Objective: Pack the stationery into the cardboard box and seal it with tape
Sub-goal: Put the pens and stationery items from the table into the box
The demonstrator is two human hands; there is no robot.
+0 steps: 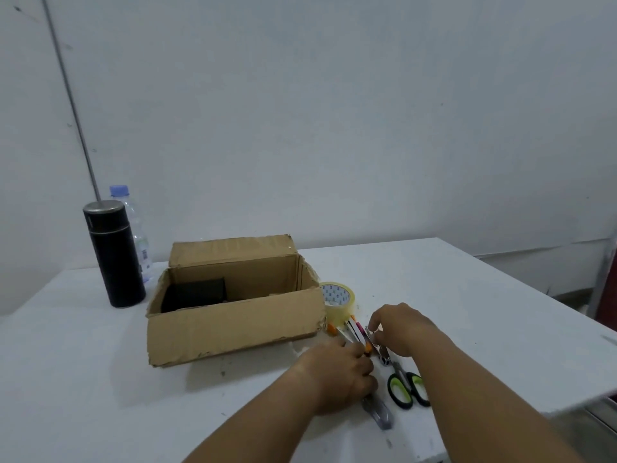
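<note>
The stationery lies blurred and half covered just right of the box (233,329). The left hand (340,375) curls round the near end of a bunch of pens (354,330); how many pens, I cannot tell. The right hand (400,329) pinches a shiny piece (379,349) too blurred to name. A grey thing (380,416) sticks out from under the left hand. One pair of scissors (405,387) is partly hidden by the right forearm. One tape roll (338,297) stands against the box. The box is open, with one black block (195,294) inside. One flask (113,259) hides part of one bottle (135,225). White scuffed bench (100,379), plain pale wall (334,111).
</note>
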